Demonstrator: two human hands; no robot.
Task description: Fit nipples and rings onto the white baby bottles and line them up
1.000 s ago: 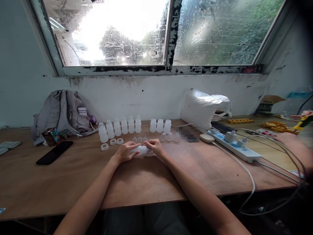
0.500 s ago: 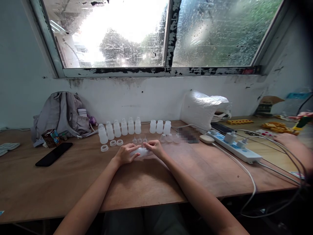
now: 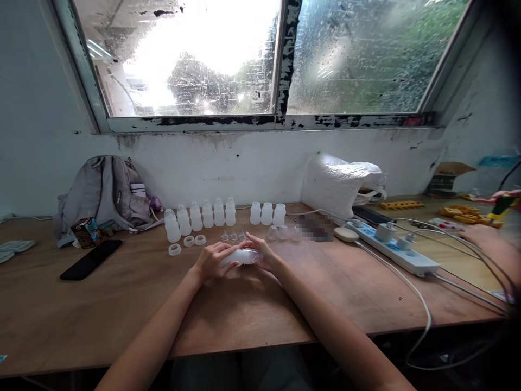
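My left hand (image 3: 215, 262) wraps round the frosted body of a baby bottle (image 3: 232, 257), which lies on its side above the table. At the bottle's right end sits a clear cap (image 3: 254, 256), and my right hand (image 3: 265, 253) is closed round it with the index finger sticking up. Just beyond my hands are several clear teats (image 3: 233, 237) and, to the left, white collar rings (image 3: 189, 240). A row of capped bottles (image 3: 196, 216) stands upright behind them. Open bottles (image 3: 267, 213) stand further right, with clear caps (image 3: 283, 232) in front.
On the left are a grey backpack (image 3: 101, 187), a small carton (image 3: 86, 232) and a black phone (image 3: 91, 259). A white plastic bag (image 3: 334, 184), a power strip (image 3: 393, 250) and loose cables occupy the right. Another person's hand (image 3: 482, 238) is at the far right near yellow parts (image 3: 468, 213).
My right hand has shifted slightly right and down, from the bottle's top to round the clear cap. Its index finger has lifted. The bottle and cap show more plainly.
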